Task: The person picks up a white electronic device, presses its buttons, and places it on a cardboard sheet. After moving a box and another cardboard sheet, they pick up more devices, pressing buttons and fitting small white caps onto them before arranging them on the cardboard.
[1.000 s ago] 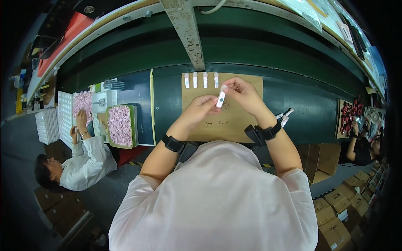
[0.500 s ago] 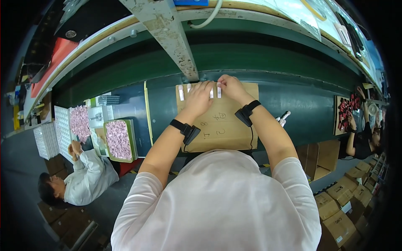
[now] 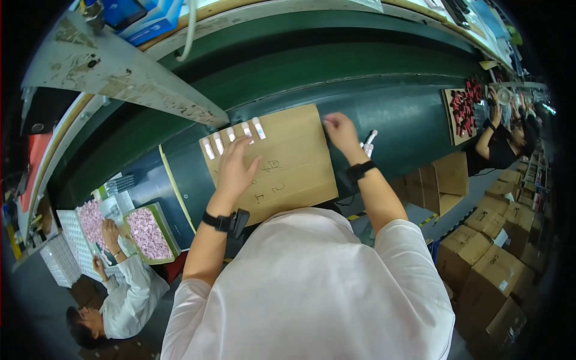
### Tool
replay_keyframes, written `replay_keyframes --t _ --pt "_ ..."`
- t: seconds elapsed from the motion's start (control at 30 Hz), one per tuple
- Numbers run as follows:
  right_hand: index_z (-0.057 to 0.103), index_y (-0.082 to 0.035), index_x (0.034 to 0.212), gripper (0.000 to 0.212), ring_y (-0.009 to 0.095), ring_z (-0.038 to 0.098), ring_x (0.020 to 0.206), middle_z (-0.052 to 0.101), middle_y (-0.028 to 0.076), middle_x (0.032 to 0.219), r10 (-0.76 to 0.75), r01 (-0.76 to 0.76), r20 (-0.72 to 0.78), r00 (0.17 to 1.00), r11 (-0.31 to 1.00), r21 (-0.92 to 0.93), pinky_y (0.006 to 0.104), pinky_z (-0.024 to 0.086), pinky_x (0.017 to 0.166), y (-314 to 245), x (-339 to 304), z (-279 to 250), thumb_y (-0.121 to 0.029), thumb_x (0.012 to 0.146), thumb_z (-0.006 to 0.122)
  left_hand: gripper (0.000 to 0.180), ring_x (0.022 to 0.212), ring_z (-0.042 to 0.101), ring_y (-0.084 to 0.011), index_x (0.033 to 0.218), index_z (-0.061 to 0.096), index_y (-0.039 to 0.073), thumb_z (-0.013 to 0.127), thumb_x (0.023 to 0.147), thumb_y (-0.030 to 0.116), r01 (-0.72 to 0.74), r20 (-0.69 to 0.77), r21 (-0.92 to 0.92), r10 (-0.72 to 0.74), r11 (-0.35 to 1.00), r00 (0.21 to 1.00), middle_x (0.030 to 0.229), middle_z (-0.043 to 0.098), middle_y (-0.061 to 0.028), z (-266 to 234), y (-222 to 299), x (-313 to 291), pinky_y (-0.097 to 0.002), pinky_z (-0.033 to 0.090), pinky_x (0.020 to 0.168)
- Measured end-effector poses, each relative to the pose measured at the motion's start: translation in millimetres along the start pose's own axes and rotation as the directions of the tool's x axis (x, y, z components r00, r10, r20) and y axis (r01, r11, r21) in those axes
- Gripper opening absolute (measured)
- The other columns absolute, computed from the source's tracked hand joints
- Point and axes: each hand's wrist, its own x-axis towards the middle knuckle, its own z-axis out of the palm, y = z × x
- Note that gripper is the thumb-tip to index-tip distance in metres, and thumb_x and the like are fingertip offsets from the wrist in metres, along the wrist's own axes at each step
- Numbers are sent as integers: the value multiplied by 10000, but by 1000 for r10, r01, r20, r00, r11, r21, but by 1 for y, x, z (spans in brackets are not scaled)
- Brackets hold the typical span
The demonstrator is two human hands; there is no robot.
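A dark green table [image 3: 408, 111] carries a brown cardboard sheet [image 3: 297, 162] set askew with black marks on it. The left hand [image 3: 236, 171] is open over the sheet, fingers spread and tips close by the row, while the right hand [image 3: 343, 133] is beyond the right edge with its fingers curled, and whether it holds anything I cannot tell. Along the sheet's far edge five small, slim white tubes [image 3: 258, 128] lie side by side, slightly apart, their pale pink ends pointing away.
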Motion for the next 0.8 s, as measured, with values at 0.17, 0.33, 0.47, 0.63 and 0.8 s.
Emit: replay_keyframes --t 0.17,0.33,0.47,0.63,0.8 --pt "668 -43 913 284 295 671 843 692 141 850 502 -576 -299 811 774 -262 386 518 748 118 -28 -72 -289 777 709 353 1078 565 -330 1115 582 21 682 777 31 66 -51 -59 -69 996 996 1147 599 -159 -11 9 -26 -376 448 922" --pt "670 -38 906 360 353 655 800 682 154 840 616 -714 -363 699 624 -317 424 523 761 132 -32 -74 -352 740 726 291 1071 575 -315 1078 599 23 657 792 15 177 -77 -22 -178 984 981 1132 608 -155 -25 15 -47 -370 447 921" --pt "648 -13 910 307 268 668 826 690 132 878 600 -641 -231 766 688 -339 347 506 752 120 -20 -61 -299 810 699 272 1061 582 -304 1067 607 29 646 798 12 153 -133 8 -150 988 980 1123 617 -149 -33 25 -51 -361 449 918" --pt "611 -13 991 206 178 625 763 665 72 865 204 -193 -41 978 963 190 287 482 695 54 -10 -37 -171 865 649 273 1051 586 -297 1075 608 29 643 805 12 106 -161 -39 -111 994 981 1114 624 -142 -41 49 -39 -349 446 922" --pt "615 -14 942 142 176 573 795 628 76 860 -329 302 45 943 906 296 288 442 737 -143 -44 -67 -29 806 655 260 1021 598 -256 1068 614 21 650 811 25 54 -164 -184 -85 981 983 1077 636 -125 -63 86 -29 -330 452 902"
